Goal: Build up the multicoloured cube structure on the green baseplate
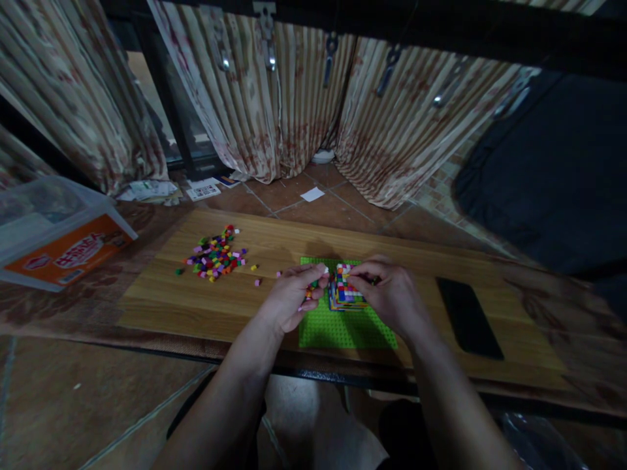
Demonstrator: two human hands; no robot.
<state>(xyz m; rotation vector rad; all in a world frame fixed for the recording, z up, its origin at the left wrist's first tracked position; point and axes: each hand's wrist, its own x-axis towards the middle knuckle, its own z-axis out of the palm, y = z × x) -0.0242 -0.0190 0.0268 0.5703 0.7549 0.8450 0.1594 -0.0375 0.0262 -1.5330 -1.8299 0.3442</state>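
Note:
A green baseplate (347, 333) lies near the front of the wooden board, bearing a block-shaped stack of multicoloured toy bricks (347, 294). My left hand (296, 294) is just left of the stack, fingers curled around several small loose bricks, with a white one at the fingertips. My right hand (389, 290) reaches over the stack from the right. Its thumb and forefinger are pinched together at the top of the stack; whatever they hold is too small to make out.
A pile of loose coloured bricks (215, 258) lies on the left of the wooden board (196, 313), with a few strays toward the baseplate. A black flat phone-like slab (469, 316) lies at right. A clear plastic bin (63, 235) with an orange label stands far left.

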